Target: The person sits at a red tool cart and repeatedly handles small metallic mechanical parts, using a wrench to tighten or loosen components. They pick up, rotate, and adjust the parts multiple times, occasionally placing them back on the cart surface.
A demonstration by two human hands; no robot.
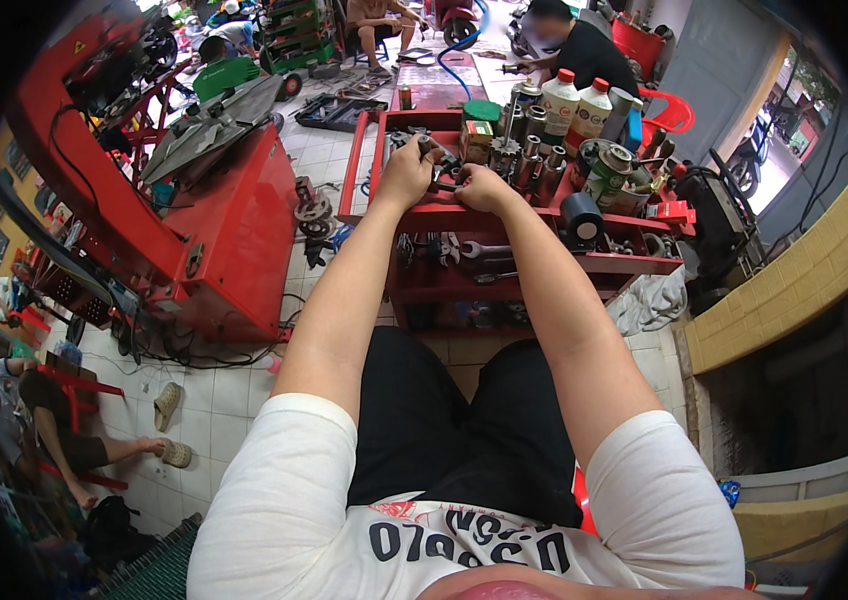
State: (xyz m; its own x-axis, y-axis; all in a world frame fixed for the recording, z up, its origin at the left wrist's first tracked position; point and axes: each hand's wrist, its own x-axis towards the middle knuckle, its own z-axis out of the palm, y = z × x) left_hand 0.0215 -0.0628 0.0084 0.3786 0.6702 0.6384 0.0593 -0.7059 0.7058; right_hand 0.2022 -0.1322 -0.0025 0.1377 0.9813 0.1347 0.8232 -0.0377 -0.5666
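Here, the left hand (406, 172) and right hand (485, 189) grip a dark part (441, 184).

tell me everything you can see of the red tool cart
The red tool cart looks like painted metal and stands upright in front of the person. Its top tray is crowded: two white bottles with red caps, cans and shiny metal cylinders. A tier below holds wrenches, with a darker shelf lower down. The left hand and right hand hold a small dark part over its near edge; whether they touch the cart is unclear.
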